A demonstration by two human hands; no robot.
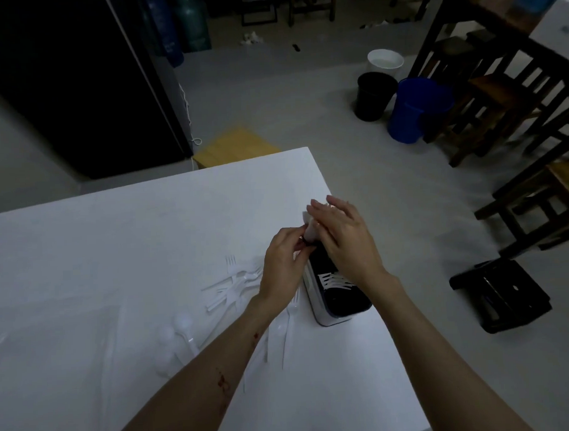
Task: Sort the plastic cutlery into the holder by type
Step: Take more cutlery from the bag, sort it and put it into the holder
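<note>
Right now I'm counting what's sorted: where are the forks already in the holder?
In the head view, the forks stand in the holder at the table's right edge, beside the right hand.

Dim room, grey floor [272, 96]. White table [116, 240] set near, filling lower left. Tall black cabinet [78, 77] stood far left; yellow box [235, 146] placed beside it on floor. White bucket [385, 61], black bucket [374, 94], blue bucket [415, 109] grouped far right. Dark wooden chairs [504, 88] ranged along right. Black crate [500, 295] left on floor, near right.
</note>
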